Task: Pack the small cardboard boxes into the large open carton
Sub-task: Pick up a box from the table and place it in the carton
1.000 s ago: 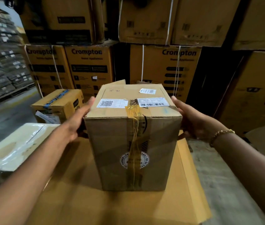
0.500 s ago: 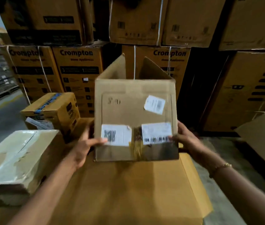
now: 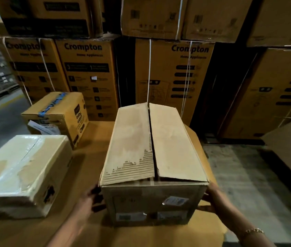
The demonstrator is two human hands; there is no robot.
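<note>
My left hand point(image 3: 89, 200) and right hand point(image 3: 214, 199) are clamped flat on either side of the brown box point(image 3: 151, 157), fingers point(image 3: 204, 208) pressed against its side walls, the right ones blurred. Big change here: a second ago this box stood upright with its labelled top facing me; half a second ago it was mid-tip, and now it's rolled right over. The labelled face is toward me, between my fingers, and the unsealed flaps point(image 3: 141, 139) face up, seam running away from me, one flap's paper skin torn to bare corrugation. The labels point(image 3: 175, 200) are too smeared to read now. I reckon the tape is now underneath or facing me, so I'd guess I'm checking it before packing.

It sits on the flat cardboard counter point(image 3: 70, 232). Left of my left fingers lies a pale plastic-wrapped box point(image 3: 22, 173); beyond it, a blue-taped box point(image 3: 55, 113) printed "baby wash", I think. Far right of my right fingers, the edge of an open carton point(image 3: 290, 141), likely the destination, well apart. Farthest off, stacked cartons point(image 3: 89, 75) read "Crompton Home Appliances".
</note>
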